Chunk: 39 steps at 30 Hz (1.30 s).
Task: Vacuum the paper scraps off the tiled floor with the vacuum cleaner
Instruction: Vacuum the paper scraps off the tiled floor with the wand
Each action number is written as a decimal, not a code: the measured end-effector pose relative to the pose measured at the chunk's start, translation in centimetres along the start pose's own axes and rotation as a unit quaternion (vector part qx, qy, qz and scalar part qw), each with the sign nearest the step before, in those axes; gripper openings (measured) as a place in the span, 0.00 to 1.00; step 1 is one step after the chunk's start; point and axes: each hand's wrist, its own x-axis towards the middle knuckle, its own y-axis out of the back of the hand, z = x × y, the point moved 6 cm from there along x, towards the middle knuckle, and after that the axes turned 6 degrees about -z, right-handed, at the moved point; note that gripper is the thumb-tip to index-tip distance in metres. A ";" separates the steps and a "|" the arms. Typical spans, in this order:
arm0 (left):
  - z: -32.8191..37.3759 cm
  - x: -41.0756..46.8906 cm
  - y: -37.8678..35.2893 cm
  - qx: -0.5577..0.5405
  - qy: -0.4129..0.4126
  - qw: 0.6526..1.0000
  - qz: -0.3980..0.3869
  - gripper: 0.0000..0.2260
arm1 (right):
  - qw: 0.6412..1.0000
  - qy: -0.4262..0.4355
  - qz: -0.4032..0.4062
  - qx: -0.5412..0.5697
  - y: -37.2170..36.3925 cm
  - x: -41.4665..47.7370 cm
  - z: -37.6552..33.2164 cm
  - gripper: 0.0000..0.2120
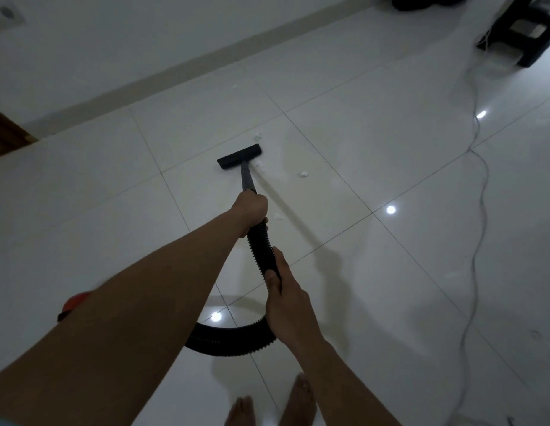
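**Q:** Progress?

**A:** Not done, I'd judge. The nozzle [240, 156] sits flat mid-way across the tiled floor [390, 149], with paper scraps [302, 174] all around it. One lies just past its far right corner, one just beside the wand [246, 176] on the near side, and one further right. Another is near my left hand [250, 210]. A small one lies out by the floor's far edge, near the skirting [175, 69]. There may be more, but white on white is too faint to call. I can't tell how much is already sucked up.

**Q:** Hands?

**A:** Both are gripping. The left hand is wrapped round the top of the wand, where the hose [261, 250] joins. My right hand [286, 299] is lower, with fingers and thumb curled round the ribbed hose. Neither has any slack.

**Q:** And the vacuum itself?

**A:** The nozzle is black and flat, and the wand is grey. The black ribbed hose loops back under my arms toward a red body [75, 302], which is mostly hidden behind my left forearm. A white cable [479, 192] trails along the right side of the floor.

**Q:** What's next?

**A:** Probably a short push forward, then a sweep right.
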 end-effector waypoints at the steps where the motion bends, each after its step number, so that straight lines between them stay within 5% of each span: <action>1: -0.4 -0.2 0.0 0.000 0.000 1.000 -0.004 0.15 | 1.000 0.000 0.003 -0.002 -0.3 -0.4 0.1 0.23; 11: -3.4 -3.6 0.2 0.079 -0.038 0.996 -0.013 0.04 | 1.000 -0.009 0.024 -0.008 -2.8 -4.9 1.2 0.22; 21: -6.2 -4.4 -0.8 0.031 -0.009 0.999 -0.028 0.16 | 0.999 -0.025 0.031 0.009 -3.7 -7.3 3.0 0.23; 26: -7.0 -5.5 -2.0 0.025 0.001 0.999 -0.027 0.08 | 0.999 -0.031 0.029 0.009 -2.9 -8.3 4.2 0.23; 39: -8.1 -7.6 -4.4 0.038 -0.016 0.999 -0.028 0.19 | 0.999 -0.018 0.035 0.005 -1.8 -11.0 5.9 0.23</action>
